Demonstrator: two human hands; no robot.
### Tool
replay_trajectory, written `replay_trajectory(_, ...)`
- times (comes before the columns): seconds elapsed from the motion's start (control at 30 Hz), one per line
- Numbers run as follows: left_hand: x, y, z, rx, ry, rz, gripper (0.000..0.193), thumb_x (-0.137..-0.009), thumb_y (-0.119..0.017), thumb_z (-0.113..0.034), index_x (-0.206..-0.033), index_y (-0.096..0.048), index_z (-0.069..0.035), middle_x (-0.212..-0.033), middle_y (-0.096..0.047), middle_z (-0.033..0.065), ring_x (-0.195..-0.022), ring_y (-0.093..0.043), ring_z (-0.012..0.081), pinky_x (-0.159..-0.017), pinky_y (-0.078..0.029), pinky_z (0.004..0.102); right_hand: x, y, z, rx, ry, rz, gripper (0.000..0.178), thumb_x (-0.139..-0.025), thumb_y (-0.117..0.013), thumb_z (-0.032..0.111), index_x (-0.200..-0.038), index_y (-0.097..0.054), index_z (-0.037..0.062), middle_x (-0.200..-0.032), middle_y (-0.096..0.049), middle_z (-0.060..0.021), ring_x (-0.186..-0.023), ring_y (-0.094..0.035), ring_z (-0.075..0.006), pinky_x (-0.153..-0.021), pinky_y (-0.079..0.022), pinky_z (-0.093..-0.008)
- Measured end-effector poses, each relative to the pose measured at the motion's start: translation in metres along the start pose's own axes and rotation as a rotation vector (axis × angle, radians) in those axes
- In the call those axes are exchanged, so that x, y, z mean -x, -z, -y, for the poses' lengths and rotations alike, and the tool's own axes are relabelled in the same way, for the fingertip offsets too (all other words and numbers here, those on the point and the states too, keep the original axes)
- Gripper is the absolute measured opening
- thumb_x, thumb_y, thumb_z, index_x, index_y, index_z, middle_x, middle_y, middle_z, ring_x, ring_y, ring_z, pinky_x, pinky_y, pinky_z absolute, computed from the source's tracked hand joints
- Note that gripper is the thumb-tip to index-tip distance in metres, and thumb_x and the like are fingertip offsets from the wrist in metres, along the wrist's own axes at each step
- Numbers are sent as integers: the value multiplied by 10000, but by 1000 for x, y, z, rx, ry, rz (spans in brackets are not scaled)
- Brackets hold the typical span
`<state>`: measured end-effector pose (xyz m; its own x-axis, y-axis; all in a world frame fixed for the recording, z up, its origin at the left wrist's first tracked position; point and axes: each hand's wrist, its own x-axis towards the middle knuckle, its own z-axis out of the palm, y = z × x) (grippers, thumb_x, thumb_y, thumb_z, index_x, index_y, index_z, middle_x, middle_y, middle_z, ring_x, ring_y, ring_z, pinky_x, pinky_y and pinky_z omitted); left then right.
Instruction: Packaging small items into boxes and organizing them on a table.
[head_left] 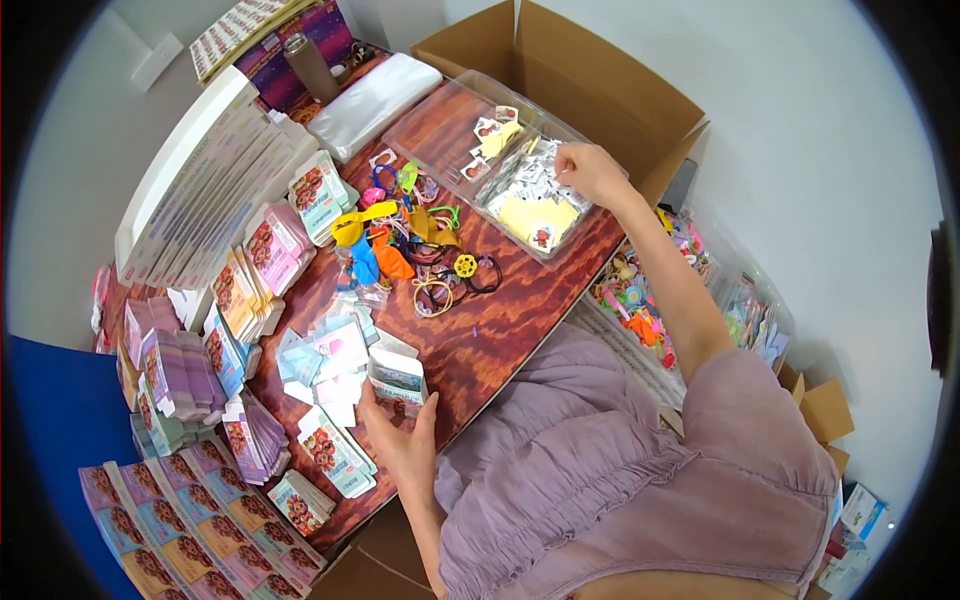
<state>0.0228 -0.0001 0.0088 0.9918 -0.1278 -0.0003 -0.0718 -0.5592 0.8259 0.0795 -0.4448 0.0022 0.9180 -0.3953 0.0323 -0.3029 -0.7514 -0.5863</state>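
Observation:
My left hand (405,445) is closed around a small light-coloured cardboard box (398,378), its flaps standing open at the top. Over at the clear plastic tray (425,128), my right hand (594,174) has its fingers pressed together among small white printed paper pieces (540,180). Whatever lies between those fingertips is too small to make out. Yellow paper pieces (535,217) fill the tray's near part. A colourful heap of hair ties and small toys (400,245) lies between the two hands. Beside the held box are loose white and pale blue cards (335,352).
Stacks of flat printed boxes (180,375) and a white rack of cartons (190,190) line the table's left side. Behind the tray stands a large open cardboard box (610,75). Clear plastic bags (380,100) lie at the back. A bin of trinkets (650,300) sits beyond the right edge.

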Motion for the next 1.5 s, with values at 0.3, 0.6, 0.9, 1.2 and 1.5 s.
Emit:
replay_trajectory(0.3, 4, 9, -4, 146, 109, -23, 837, -728, -850, -68, -1423, -390, 13, -1232, -509, 129, -1009, -547, 201, -765, -567, 296, 30, 10, 35, -436, -30, 17, 113, -807, -713, 37, -899, -647, 24, -707, -551, 25, -674, -506, -59, -608, -420, -255)
replay_trajectory(0.6, 5, 5, -3, 101, 90, 13, 813, -757, -806, -8, -1441, -368, 28, -1261, -541, 141, -1087, -580, 206, -847, -541, 309, 59, -12, 67, -66, -55, 123, 263, -756, -734, 97, -994, -649, 25, -717, -592, -85, -692, -589, -190, -667, -463, -340)
replay_trajectory(0.9, 3, 2, -10, 152, 114, 18, 825, -738, -844, -75, -1419, -388, 27, -1264, -503, 138, -1059, -558, 230, -791, -544, 317, 49, -48, 77, 229, -87, -25, 256, -727, -761, 199, -914, -633, 80, -904, -702, -144, -903, -665, -357, -776, -501, -456)
replay_trajectory(1.2, 1, 9, -7, 106, 102, 5, 803, -739, -838, -76, -1407, -404, 24, -1258, -516, 168, -1114, -559, 276, -855, -527, 361, 38, -28, 48, -312, -92, -68, 229, -736, -808, 148, -799, -606, 61, -667, -574, -11, -602, -538, -95, -538, -401, -278)
replay_trajectory(1.5, -3, -2, -24, -106, -141, 60, 808, -722, -836, -113, -1408, -418, -23, -1266, -539, 206, -1141, -547, 377, -933, -470, 423, 51, 4, 105, -987, -159, 509, 173, -801, -769, 87, -848, -603, 94, -730, -610, 45, -599, -496, -3, -463, -312, -188)
